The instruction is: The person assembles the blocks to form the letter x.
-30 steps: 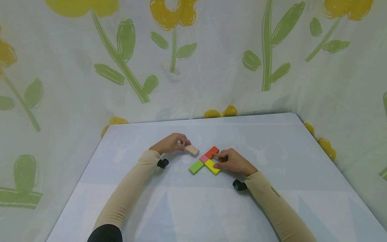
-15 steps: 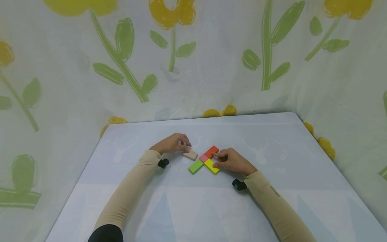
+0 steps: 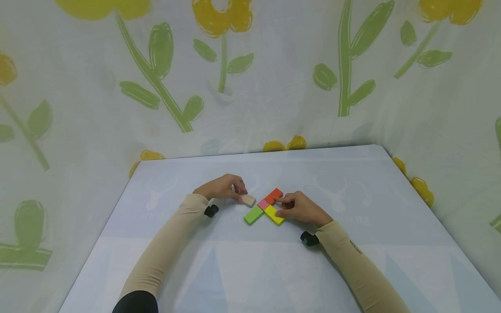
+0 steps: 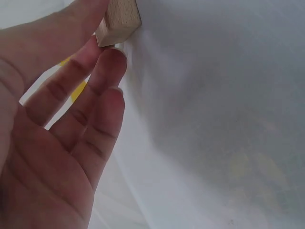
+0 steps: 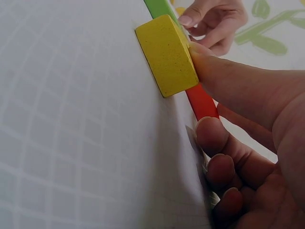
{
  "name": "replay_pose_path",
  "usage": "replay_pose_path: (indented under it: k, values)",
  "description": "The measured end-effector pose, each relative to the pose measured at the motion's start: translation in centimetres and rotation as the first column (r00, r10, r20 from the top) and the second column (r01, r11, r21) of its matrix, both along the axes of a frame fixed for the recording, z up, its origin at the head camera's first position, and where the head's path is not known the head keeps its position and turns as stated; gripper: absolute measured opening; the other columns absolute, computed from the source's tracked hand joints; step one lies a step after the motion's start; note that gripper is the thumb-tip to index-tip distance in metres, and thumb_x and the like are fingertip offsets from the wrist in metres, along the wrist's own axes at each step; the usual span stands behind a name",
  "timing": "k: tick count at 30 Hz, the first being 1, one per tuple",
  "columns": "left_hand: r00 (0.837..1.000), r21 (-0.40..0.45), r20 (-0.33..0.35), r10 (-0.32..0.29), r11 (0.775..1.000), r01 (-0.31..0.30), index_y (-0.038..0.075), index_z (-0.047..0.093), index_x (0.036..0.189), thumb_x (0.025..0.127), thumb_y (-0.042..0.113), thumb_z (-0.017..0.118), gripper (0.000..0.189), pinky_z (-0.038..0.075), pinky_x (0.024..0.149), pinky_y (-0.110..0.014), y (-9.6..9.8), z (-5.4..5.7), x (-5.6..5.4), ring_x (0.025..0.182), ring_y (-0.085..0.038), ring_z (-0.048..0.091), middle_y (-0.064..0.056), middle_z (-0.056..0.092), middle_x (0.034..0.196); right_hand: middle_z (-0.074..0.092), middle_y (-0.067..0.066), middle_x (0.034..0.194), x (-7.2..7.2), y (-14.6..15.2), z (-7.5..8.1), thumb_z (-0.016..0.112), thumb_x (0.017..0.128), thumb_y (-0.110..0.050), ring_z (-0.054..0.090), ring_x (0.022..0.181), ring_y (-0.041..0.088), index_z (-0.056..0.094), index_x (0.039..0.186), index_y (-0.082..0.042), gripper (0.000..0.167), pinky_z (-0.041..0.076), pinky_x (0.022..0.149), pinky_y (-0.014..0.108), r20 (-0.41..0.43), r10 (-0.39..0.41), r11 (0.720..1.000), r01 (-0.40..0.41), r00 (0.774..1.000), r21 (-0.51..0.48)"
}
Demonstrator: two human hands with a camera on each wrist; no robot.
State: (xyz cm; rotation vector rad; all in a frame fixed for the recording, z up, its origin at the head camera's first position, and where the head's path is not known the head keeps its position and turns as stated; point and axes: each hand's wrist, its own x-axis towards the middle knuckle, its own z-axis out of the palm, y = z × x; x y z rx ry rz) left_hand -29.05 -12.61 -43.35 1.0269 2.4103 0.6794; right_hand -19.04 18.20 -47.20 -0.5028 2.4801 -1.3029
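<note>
My left hand (image 3: pixel 225 187) pinches a plain wooden block (image 3: pixel 248 200) just left of a group of coloured blocks; the left wrist view shows the thumb and fingers at the wooden block's end (image 4: pixel 120 21). In the group, a small pink block (image 3: pixel 263 204) lies between an orange-red block (image 3: pixel 273 196), a green block (image 3: pixel 254 215) and a yellow block (image 3: pixel 273 215). My right hand (image 3: pixel 303 208) rests at the group's right side. Its straight thumb (image 5: pixel 238 83) presses on the yellow block (image 5: pixel 167 56), and its forefinger touches the orange-red one.
The blocks lie flat on a white and pale blue table (image 3: pixel 250 269). Behind it hangs a white cloth (image 3: pixel 282 78) printed with yellow flowers and green leaves. A dark wrist camera (image 3: pixel 211 211) sits beneath the left wrist, and another camera (image 3: pixel 310 238) beneath the right.
The wooden block has shifted and turned slightly in my left hand, whose fingers have re-gripped it close to the table. My right hand and the coloured blocks have stayed put.
</note>
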Motion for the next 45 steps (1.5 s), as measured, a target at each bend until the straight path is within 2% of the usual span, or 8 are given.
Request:
replay_pose_path:
  k: [8, 20, 31, 45]
  values:
    - [1.0, -0.015, 0.024, 0.015, 1.0, -0.015, 0.014, 0.081, 0.114, 0.09, 0.015, 0.081, 0.024, 0.05, 0.085, -0.026, 0.5, 0.5, 0.1, 0.097, -0.016, 0.06, -0.003, 0.07, 0.113, 0.05, -0.003, 0.078, -0.1, -0.2, 0.0, 0.085, 0.087, -0.024, 0.046, 0.076, 0.017, 0.067, 0.136, -0.009, 0.054, 0.034, 0.062, 0.022, 0.015, -0.01, 1.0, 0.01, 1.0, 0.005]
    - [1.0, -0.009, 0.013, 0.002, 1.0, -0.002, 0.013, 0.08, 0.116, 0.09, 0.016, 0.08, 0.026, 0.053, 0.096, -0.031, 1.2, 0.2, -0.3, 0.106, -0.019, 0.06, -0.003, 0.069, 0.117, 0.051, -0.003, 0.078, -0.2, -0.2, -0.1, 0.084, 0.087, -0.025, 0.046, 0.076, 0.017, 0.067, 0.136, -0.009, 0.054, 0.034, 0.062, 0.022, 0.022, -0.007, 1.0, 0.007, 1.0, 0.001]
    - [0.999, -0.02, -0.026, -0.047, 0.999, 0.046, 0.013, 0.079, 0.12, 0.092, 0.015, 0.078, 0.028, 0.053, 0.1, -0.033, 1.9, 0.1, -0.3, 0.107, -0.018, 0.06, -0.003, 0.069, 0.118, 0.05, -0.001, 0.077, -0.1, 0.0, -0.2, 0.083, 0.088, -0.022, 0.043, 0.071, 0.014, 0.066, 0.135, -0.004, 0.053, 0.032, 0.06, 0.023, -0.026, 0.022, 0.999, -0.023, 0.999, -0.029]
    - [0.995, -0.03, -0.031, -0.091, 0.996, 0.09, 0.01, 0.078, 0.12, 0.092, 0.013, 0.078, 0.028, 0.053, 0.103, -0.035, 2.4, 0.2, -0.3, 0.108, -0.017, 0.061, -0.004, 0.068, 0.117, 0.05, -0.003, 0.076, -0.1, -0.1, -0.1, 0.084, 0.088, -0.025, 0.045, 0.073, 0.016, 0.065, 0.137, -0.008, 0.055, 0.033, 0.061, 0.022, 0.013, 0.005, 1.0, -0.005, 1.0, -0.001]
